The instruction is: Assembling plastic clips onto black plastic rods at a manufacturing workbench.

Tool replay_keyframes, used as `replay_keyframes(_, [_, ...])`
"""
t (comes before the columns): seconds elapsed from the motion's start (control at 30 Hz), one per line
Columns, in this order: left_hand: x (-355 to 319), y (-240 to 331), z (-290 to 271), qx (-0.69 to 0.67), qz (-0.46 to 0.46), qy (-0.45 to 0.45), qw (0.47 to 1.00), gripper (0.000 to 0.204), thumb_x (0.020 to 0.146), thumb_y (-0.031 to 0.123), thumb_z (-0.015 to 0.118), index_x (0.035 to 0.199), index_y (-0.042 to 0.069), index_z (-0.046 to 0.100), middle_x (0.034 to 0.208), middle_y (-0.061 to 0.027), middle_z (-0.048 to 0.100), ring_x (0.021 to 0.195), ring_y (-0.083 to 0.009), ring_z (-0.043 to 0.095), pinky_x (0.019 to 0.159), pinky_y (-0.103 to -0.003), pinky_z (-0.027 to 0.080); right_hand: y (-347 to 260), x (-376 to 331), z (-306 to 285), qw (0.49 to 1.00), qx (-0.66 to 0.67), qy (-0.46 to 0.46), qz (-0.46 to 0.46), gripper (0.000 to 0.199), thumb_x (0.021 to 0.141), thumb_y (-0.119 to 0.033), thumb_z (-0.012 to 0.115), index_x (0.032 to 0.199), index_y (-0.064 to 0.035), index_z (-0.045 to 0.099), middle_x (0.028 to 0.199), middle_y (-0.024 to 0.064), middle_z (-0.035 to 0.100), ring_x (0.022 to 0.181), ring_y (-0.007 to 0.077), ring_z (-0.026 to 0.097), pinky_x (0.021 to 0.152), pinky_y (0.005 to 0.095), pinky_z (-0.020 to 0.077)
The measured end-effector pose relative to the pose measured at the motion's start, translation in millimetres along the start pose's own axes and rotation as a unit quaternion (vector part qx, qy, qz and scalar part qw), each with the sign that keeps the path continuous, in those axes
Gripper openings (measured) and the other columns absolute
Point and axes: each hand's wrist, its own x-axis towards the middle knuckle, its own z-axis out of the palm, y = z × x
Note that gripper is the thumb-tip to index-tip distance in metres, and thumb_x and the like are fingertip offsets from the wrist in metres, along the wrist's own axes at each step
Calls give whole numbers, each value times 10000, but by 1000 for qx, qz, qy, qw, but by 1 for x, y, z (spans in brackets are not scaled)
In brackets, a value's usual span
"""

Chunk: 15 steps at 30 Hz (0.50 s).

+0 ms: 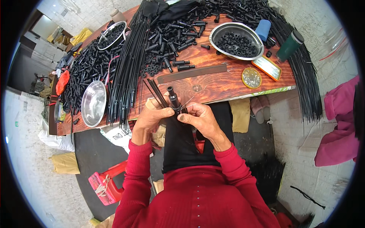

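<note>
In front of my lap, just off the table's near edge, I hold a black stepped plastic sleeve point(173, 99) upright, its narrow end up. It looks like an umbrella runner. My left hand point(154, 116) is closed, with the thumb against the sleeve's lower part. Several thin black rods point(156, 93) stick up out of that hand, beside the sleeve. My right hand point(203, 118) pinches the sleeve's base from the other side, thumb in front. A thin wire point(189, 100) shows above the right fingers. Where rods and sleeve meet is partly hidden by my fingers.
The wooden table point(213, 89) bears heaps of black sleeves point(171, 47), a bundle of long rods point(127, 68), and a metal bowl of small black rings point(236, 41). Near its right side are a round tin point(251, 78) and a green bottle point(291, 45). An empty bowl point(94, 103) stands left.
</note>
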Motion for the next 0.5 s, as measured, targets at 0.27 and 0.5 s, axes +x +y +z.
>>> replay_keyframes(0.27, [-1, 35, 9, 79, -57, 16, 995, 341, 812, 67, 777, 1136, -4, 701, 991, -50, 725, 898, -129, 662, 849, -274, 514, 1, 1, 4, 999, -16, 24, -25, 133, 862, -101, 762, 901, -25, 660, 809, -40, 628, 719, 20, 531, 645, 190, 427])
replay_keyframes(0.5, [-2, 45, 18, 88, -72, 40, 993, 326, 821, 42, 761, 1139, -5, 705, 1026, -66, 726, 922, -133, 663, 870, -281, 514, 8, 4, 3, 998, -36, 39, -42, 116, 873, -88, 748, 894, -23, 654, 813, -43, 626, 726, 12, 523, 642, 184, 418])
